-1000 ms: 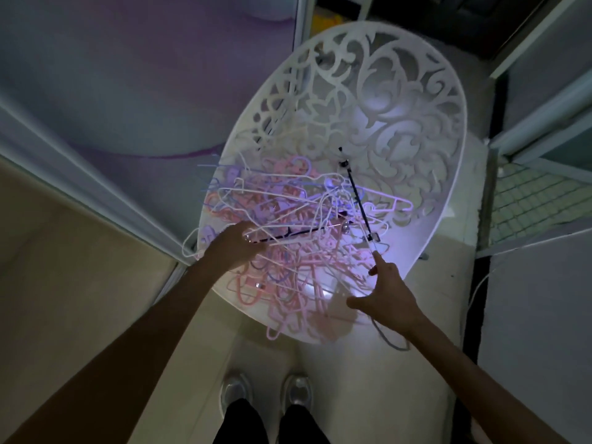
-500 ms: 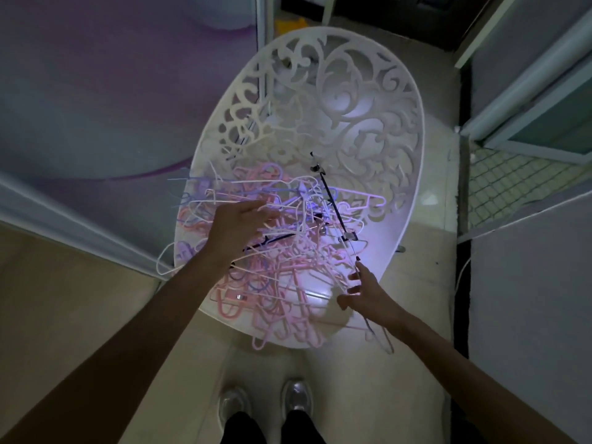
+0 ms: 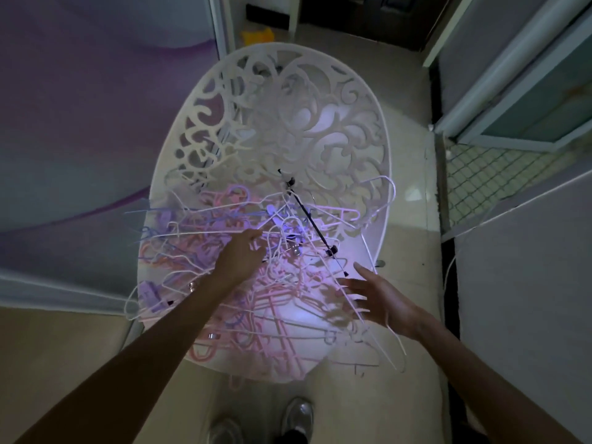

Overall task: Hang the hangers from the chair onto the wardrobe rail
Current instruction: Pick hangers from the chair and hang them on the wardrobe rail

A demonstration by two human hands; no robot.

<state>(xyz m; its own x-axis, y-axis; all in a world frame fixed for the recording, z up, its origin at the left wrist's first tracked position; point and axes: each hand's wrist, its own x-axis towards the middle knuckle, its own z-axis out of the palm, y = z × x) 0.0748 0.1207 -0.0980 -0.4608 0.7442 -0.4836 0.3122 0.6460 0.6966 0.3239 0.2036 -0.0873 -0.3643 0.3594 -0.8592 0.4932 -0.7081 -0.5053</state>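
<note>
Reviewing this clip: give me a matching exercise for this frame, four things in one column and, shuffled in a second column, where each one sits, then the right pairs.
Things:
1. left hand
2. right hand
3. black clip hanger
4. shoes

Places:
A. on the floor at the bottom edge of the view
B. open, at the pile's right edge, near the seat's rim
C. lying slantwise on top of the pile, right of centre
D. reaching into the middle of the hanger pile on the white chair

Pairs: 1-D, 2-B, 3-C, 4-A
</note>
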